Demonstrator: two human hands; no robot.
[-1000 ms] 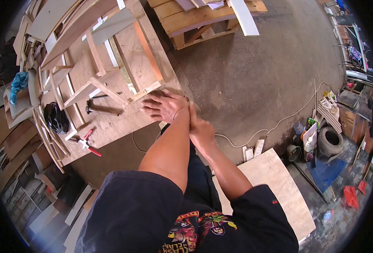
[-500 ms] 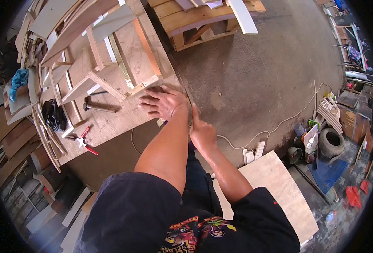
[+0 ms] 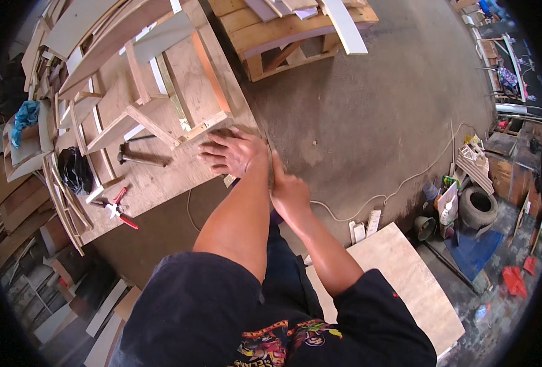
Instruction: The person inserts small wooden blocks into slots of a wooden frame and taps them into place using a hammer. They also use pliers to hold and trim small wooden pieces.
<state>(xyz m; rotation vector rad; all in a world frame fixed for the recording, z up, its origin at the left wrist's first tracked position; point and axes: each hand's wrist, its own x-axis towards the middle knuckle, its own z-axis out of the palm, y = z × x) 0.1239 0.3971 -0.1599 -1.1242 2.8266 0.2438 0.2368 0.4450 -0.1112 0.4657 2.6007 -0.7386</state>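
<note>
My left hand [image 3: 237, 153] lies flat with fingers spread on the near right corner of a plywood sheet [image 3: 179, 168]. My right hand [image 3: 290, 194] is closed just beyond that corner, its index finger stretched forward along the edge. A thin dark strip shows beside that finger; what the fist grips is mostly hidden. Just ahead of my left fingers sits the end of a wooden frame [image 3: 205, 127] with an orange-brown slat [image 3: 209, 72]. Farther left on the sheet lie a hammer [image 3: 142, 157] and red-handled pliers [image 3: 119, 209].
A wooden pallet-like stand [image 3: 283, 37] with boards stands ahead. Wood offcuts are heaped at left. A pale cable [image 3: 356, 214] crosses the floor. A pale board [image 3: 393, 275] lies at my right, near a tyre [image 3: 479, 207] and a bucket [image 3: 425, 228]. A black plastic bag [image 3: 75, 171] rests at left.
My right hand has shifted slightly forward and left, closer to my left wrist. My left hand stays spread on the sheet's corner. The whole view has tilted a little.
</note>
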